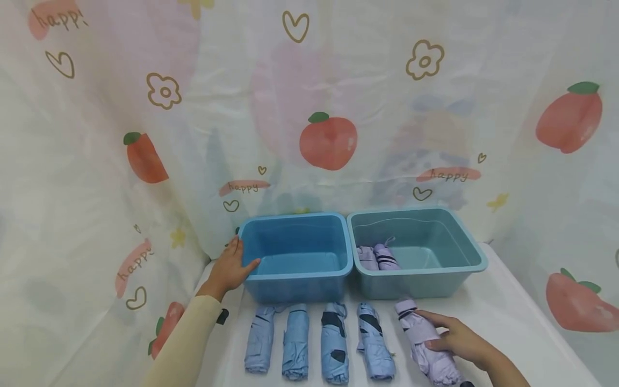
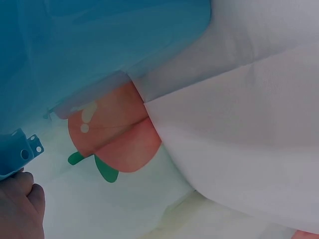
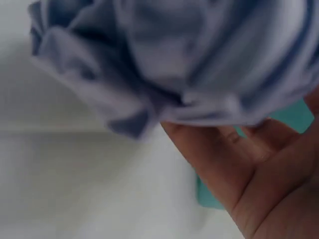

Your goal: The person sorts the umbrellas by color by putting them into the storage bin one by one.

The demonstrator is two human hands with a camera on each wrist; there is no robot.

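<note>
My left hand [image 1: 231, 269] holds the left front corner of a blue plastic bin [image 1: 300, 276], thumb over the rim and fingers along its left side. In the left wrist view, that hand [image 2: 21, 204] shows at the lower left, against the bin's underside edge. Near the front right, my right hand [image 1: 456, 339] grips a folded lavender umbrella [image 1: 420, 336] between thumb and fingers. Its crumpled fabric [image 3: 164, 59] fills the top of the right wrist view, above the palm. Left of it lie several folded blue umbrellas [image 1: 296, 344] in a row.
A teal bin [image 1: 418, 271] stands beside the blue one, with two lavender umbrellas [image 1: 385, 257] inside at its left. Both stand on a white table [image 1: 503, 312], closed in by a curtain [image 1: 377, 107] printed with fruit at the back and sides.
</note>
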